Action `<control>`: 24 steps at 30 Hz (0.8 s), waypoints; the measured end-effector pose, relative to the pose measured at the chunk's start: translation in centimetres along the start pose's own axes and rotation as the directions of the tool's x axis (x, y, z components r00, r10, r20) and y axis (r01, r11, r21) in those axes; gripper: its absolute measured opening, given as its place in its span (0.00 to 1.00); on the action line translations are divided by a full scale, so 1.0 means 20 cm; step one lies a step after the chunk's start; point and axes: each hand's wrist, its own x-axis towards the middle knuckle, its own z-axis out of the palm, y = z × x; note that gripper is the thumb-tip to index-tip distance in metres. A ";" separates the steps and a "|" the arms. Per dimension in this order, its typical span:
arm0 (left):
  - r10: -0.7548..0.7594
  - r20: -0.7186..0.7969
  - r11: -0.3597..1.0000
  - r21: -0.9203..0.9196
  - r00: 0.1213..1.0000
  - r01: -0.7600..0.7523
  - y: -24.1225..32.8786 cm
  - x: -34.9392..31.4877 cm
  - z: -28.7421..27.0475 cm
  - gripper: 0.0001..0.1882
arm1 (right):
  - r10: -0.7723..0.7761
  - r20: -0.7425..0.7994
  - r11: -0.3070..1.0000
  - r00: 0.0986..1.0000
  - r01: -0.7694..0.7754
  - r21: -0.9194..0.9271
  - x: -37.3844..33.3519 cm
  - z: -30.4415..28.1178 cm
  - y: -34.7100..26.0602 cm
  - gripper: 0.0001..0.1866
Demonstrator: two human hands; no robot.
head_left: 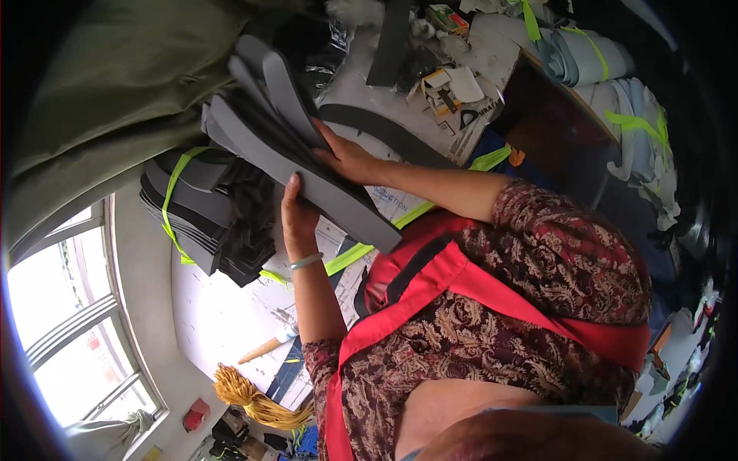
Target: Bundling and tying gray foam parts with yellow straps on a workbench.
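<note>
Curved, flat, dark grey strips (269, 148) were held as a loosely fanned bundle, upper centre-left of the frame. The left hand (300, 219), with a pale bangle (306, 261) at the wrist, was clamped on the lower strips, thumb against their face; its other fingers were largely hidden. The right hand (350, 159) was closed about the upper strips, near the centre. At left, a stack of dark grey curved pieces (204, 227), bound with a neon yellow-green strap (172, 188), rested on the white tabletop (211, 315); lower left hung a golden-yellow cord bundle (257, 401)
</note>
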 end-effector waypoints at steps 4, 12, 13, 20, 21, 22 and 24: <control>0.044 -0.033 0.997 0.068 0.998 -0.042 -0.02 0.04 0.11 0.24 | 0.053 0.012 0.993 0.999 -0.054 0.101 0.13 -0.08 -0.10 0.38; 0.101 -0.058 0.990 0.108 0.993 -0.094 -0.02 -0.02 0.05 0.23 | -0.121 -0.348 0.953 0.930 0.011 -0.303 0.43 -0.39 0.32 0.38; 0.107 -0.011 0.985 0.136 0.994 -0.104 -0.01 -0.03 0.08 0.22 | 0.008 -0.556 0.962 0.831 -0.159 -0.223 0.49 -0.59 0.46 0.37; 0.129 0.005 0.967 0.222 0.992 -0.127 0.02 -0.09 0.18 0.30 | 0.309 -0.658 0.914 0.686 -0.405 0.006 0.55 -1.08 0.74 0.27; 0.166 0.005 0.954 0.254 0.986 -0.162 0.03 -0.11 0.24 0.31 | 0.185 -0.722 0.981 0.666 -0.164 0.100 0.57 -1.05 0.71 0.18; 0.210 -0.009 0.938 0.283 0.978 -0.199 0.03 -0.13 0.26 0.32 | 0.177 -0.712 0.983 0.680 -0.154 0.098 0.60 -1.03 0.63 0.18; 0.232 -0.001 0.932 0.286 0.973 -0.222 0.05 -0.14 0.25 0.34 | 0.075 -0.781 0.987 0.620 -0.156 -0.029 0.68 -1.05 0.45 0.17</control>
